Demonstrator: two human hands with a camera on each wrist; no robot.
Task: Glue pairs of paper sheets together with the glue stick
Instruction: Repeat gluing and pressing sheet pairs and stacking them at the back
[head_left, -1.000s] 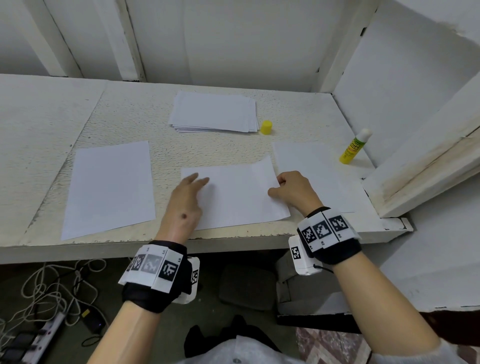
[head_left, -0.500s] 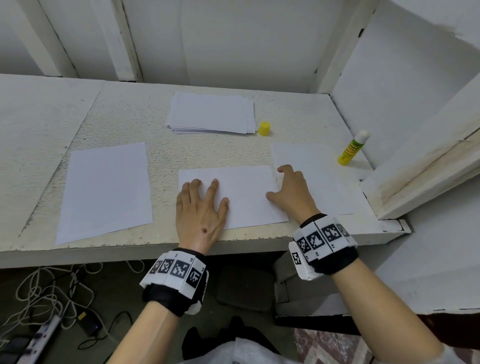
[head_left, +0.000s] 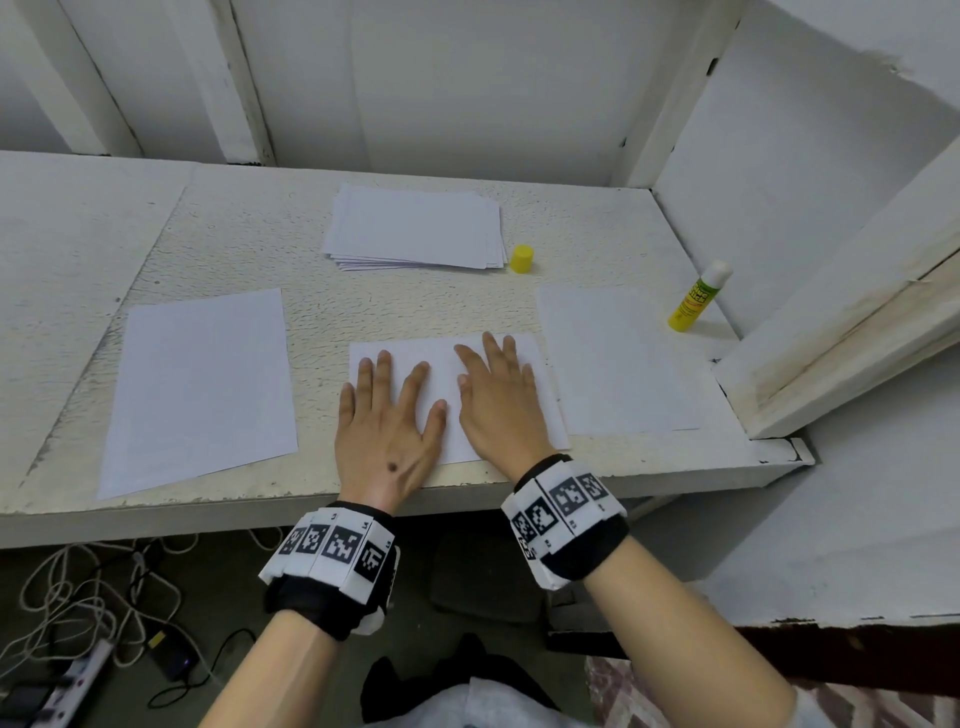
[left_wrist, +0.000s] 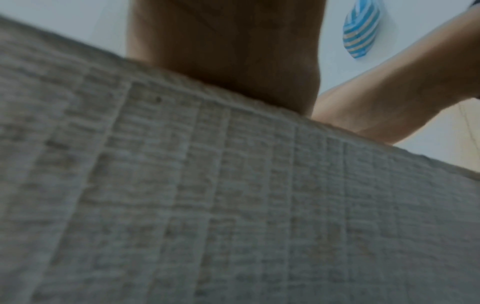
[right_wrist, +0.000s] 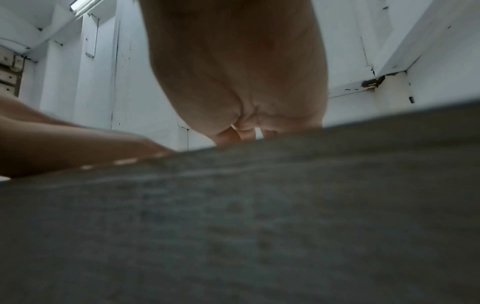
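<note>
A white paper sheet (head_left: 441, 358) lies near the table's front edge, in the middle. My left hand (head_left: 387, 415) presses flat on its left part, fingers straight and spread. On the right part my right hand (head_left: 496, 395) also lies flat, fingers straight. The uncapped yellow glue stick (head_left: 696, 297) stands at the far right by the wall. Its yellow cap (head_left: 521, 258) sits beside the stack of sheets (head_left: 415, 228) at the back. Both wrist views show only the heel of a palm (left_wrist: 228, 47) (right_wrist: 239, 67) above the table's blurred front edge.
A single sheet (head_left: 202, 384) lies at the left and another sheet (head_left: 618, 364) at the right, beside the one under my hands. A white slanted board (head_left: 852, 332) borders the table (head_left: 260, 249) on the right. Cables (head_left: 78, 613) lie on the floor below.
The lifted right edge of the sheet has come down flat. My right hand went from pinching the sheet's right edge to lying flat on it; my left hand slid onto its left part.
</note>
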